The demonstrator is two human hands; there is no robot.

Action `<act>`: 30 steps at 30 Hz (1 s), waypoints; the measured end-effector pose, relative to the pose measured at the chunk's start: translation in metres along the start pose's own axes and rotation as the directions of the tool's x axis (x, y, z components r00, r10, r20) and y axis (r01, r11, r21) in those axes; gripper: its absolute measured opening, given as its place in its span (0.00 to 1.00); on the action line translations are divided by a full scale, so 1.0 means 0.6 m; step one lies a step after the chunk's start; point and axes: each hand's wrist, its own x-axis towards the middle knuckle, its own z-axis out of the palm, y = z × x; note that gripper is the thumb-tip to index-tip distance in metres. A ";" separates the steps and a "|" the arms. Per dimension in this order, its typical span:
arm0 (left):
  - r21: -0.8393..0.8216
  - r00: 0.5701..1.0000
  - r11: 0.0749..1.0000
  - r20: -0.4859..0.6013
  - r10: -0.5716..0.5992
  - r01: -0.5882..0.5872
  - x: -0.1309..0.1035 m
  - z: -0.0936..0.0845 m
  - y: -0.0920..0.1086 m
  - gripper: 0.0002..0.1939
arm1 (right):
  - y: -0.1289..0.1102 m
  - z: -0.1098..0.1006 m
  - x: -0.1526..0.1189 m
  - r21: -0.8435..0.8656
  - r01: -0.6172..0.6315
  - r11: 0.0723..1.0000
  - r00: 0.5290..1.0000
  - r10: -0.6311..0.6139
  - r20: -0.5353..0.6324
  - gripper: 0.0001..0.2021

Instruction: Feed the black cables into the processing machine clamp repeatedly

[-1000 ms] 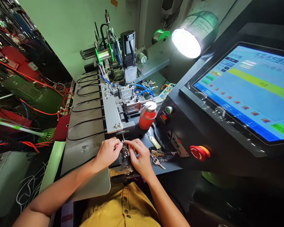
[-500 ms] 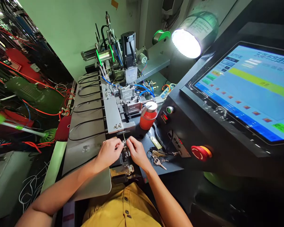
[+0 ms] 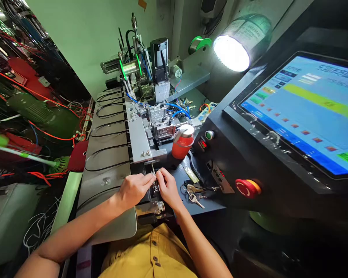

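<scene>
As I look down through the head view, the left hand [image 3: 135, 188] and the right hand [image 3: 167, 187] almost meet over a small metal fixture [image 3: 156, 188], which sits between the grey steel plate [image 3: 115, 178] and the dark table [image 3: 187, 208], farther off than the plate's rounded near corner. On both hands I see the fingers drawn narrow, thumb against forefinger, but I cannot tell whether they grip anything. A thin metal rod [image 3: 153, 168] stands just beyond the fingertips. Toward the table's near edge I see keys [image 3: 193, 195]; farther back is a red bottle [image 3: 180, 148].
</scene>
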 end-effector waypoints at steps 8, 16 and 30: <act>-0.273 0.934 0.894 0.140 -0.328 0.355 -0.018 -0.015 -0.010 0.10 | -0.023 -0.042 -0.009 -0.442 0.154 0.884 0.987 -0.156 0.034 0.10; -0.227 0.934 0.907 0.141 -0.329 0.354 -0.018 -0.006 -0.009 0.10 | -0.039 -0.036 -0.011 -0.664 0.351 0.660 0.934 -0.294 0.202 0.11; -0.284 0.900 0.863 0.259 -0.351 0.418 -0.012 -0.011 -0.013 0.11 | -0.096 -0.108 -0.077 -0.511 0.230 0.828 0.894 -0.388 -0.225 0.09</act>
